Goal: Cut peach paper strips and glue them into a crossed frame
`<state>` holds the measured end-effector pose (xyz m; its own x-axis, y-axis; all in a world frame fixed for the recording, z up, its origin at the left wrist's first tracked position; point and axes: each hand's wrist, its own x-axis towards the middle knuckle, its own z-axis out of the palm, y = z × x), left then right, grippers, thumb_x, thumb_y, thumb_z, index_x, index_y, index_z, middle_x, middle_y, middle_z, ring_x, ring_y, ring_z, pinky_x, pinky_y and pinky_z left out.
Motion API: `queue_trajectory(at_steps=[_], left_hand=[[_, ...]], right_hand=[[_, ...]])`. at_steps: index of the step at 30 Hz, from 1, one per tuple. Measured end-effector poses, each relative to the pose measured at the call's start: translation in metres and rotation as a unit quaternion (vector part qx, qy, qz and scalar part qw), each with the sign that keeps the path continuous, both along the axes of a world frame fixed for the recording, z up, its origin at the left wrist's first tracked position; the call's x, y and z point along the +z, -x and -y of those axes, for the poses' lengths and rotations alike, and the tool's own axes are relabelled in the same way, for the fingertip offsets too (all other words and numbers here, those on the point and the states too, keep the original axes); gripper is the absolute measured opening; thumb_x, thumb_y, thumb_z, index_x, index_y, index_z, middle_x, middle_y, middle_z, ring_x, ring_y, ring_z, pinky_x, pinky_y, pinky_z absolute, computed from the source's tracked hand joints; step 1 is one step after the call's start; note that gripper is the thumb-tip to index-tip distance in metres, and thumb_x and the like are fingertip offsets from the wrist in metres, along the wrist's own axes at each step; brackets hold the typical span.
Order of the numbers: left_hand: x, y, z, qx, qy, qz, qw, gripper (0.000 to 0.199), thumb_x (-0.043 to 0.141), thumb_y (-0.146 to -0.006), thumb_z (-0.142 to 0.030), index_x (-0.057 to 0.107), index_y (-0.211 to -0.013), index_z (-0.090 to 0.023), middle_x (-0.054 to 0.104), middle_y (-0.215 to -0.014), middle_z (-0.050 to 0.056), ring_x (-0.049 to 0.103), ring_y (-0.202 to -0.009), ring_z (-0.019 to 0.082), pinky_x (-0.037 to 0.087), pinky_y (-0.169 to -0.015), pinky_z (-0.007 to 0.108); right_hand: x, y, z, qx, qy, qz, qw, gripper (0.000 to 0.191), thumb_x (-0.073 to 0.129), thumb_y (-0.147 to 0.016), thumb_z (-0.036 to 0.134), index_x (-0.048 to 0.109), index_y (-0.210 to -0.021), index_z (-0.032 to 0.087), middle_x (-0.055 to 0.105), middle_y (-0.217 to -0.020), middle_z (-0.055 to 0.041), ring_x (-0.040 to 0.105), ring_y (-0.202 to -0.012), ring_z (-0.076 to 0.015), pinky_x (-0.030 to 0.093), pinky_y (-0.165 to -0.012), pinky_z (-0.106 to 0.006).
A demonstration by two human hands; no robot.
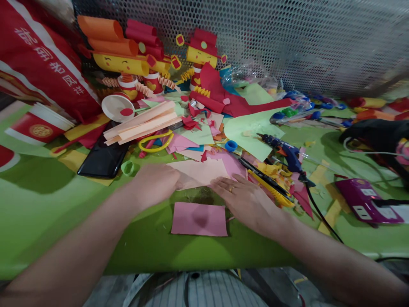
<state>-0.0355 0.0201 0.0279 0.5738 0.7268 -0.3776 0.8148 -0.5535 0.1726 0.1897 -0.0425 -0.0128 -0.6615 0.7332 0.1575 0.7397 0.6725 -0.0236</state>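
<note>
In the head view, a peach sheet (pixel 201 170) lies on the green counter (pixel 143 251), just beyond a pink rectangle (pixel 200 219), with the left hand (pixel 159 181) at its left end and the right hand (pixel 246 200) over its right end. The right grip is open, fingers spread flat on the paper; the left one is curled at the sheet's edge, and blur hides whether it pinches or only presses. To handle this well, I'd keep the right palm light but firm, line up the edges before pressing any crease, and smooth outward from the middle so that the thin paper doesn't skew or wrinkle. Loose scraps are best kept from under it. As for counts: one peach sheet between the hands, one pink rectangle, three upright paper figures (pixel 119 64) at the back, one glue gun (pixel 284 151), one phone (pixel 104 160), one blue ring (pixel 231 146), one green paper ring (pixel 128 169) and one purple power strip (pixel 367 200). The paper scraps overlap too much to count.
</note>
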Motion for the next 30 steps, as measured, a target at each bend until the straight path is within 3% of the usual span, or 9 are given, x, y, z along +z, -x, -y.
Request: queue_trajectory(at_steps=[3,7,10,13,20,25,30], left_hand=[[0.003,-0.004,0.002,-0.023,-0.06,-0.081,0.995,0.022,0.043,-0.083,-0.022,0.062,-0.078,-0.014,0.065,-0.082,0.013,0.058,-0.082,0.027,0.039,-0.067,0.035],[0.009,-0.014,0.013,-0.054,-0.128,-0.052,0.989,0.022,0.042,-0.082,-0.01,0.059,-0.097,-0.013,0.06,-0.091,0.012,0.053,-0.093,0.027,0.04,-0.075,0.036],[0.011,-0.02,0.021,-0.083,-0.072,-0.008,0.994,0.043,0.035,-0.084,-0.004,0.05,-0.119,-0.023,0.057,-0.095,0.008,0.055,-0.087,0.02,0.042,-0.068,0.029],[0.011,-0.024,0.025,-0.086,-0.004,0.003,0.996,0.048,0.033,-0.087,-0.007,0.042,-0.128,-0.031,0.055,-0.094,0.005,0.057,-0.074,0.015,0.042,-0.063,0.025],[0.007,-0.025,0.028,-0.062,0.016,-0.025,0.998,0.046,0.031,-0.086,-0.005,0.047,-0.125,-0.023,0.055,-0.096,0.007,0.059,-0.075,0.014,0.044,-0.066,0.024],[0.005,-0.018,0.026,-0.058,0.038,0.028,0.997,0.055,0.031,-0.082,-0.003,0.043,-0.129,-0.029,0.055,-0.095,0.006,0.06,-0.076,0.015,0.045,-0.07,0.026],[0.001,-0.01,0.022,-0.059,0.046,0.043,0.996,0.055,0.029,-0.081,-0.003,0.047,-0.127,-0.026,0.059,-0.097,0.008,0.061,-0.082,0.02,0.046,-0.073,0.032]], right_hand=[[0.0,0.005,0.001,0.008,-0.022,0.01,1.0,0.046,0.039,-0.075,-0.003,0.056,-0.116,0.009,0.065,-0.111,-0.0125,0.06,-0.102,-0.0203,0.048,-0.087,-0.037],[0.002,0.015,0.002,-0.001,-0.056,0.049,0.997,0.039,0.044,-0.077,0.002,0.059,-0.112,0.01,0.066,-0.104,-0.0126,0.062,-0.092,-0.021,0.051,-0.079,-0.032],[0.003,0.018,0.002,-0.017,-0.051,0.071,0.996,0.034,0.046,-0.078,0.005,0.061,-0.108,0.013,0.065,-0.101,-0.0107,0.061,-0.088,-0.0199,0.051,-0.076,-0.03],[0.002,0.018,0.002,-0.028,-0.044,0.069,0.996,0.029,0.048,-0.079,0.006,0.062,-0.103,0.014,0.065,-0.1,-0.0092,0.061,-0.087,-0.0204,0.051,-0.074,-0.031],[0.005,0.019,0.003,-0.043,-0.027,0.071,0.996,0.032,0.045,-0.08,0.005,0.059,-0.108,0.012,0.065,-0.098,-0.0116,0.061,-0.088,-0.0213,0.052,-0.07,-0.031],[0.0,0.018,0.004,-0.057,-0.014,0.073,0.996,0.036,0.043,-0.08,0.003,0.058,-0.111,0.012,0.064,-0.103,-0.0117,0.062,-0.089,-0.0213,0.053,-0.07,-0.031],[-0.002,0.018,0.004,-0.066,0.016,0.063,0.996,0.038,0.04,-0.08,0.002,0.058,-0.111,0.013,0.064,-0.103,-0.011,0.062,-0.088,-0.0199,0.052,-0.071,-0.031]])
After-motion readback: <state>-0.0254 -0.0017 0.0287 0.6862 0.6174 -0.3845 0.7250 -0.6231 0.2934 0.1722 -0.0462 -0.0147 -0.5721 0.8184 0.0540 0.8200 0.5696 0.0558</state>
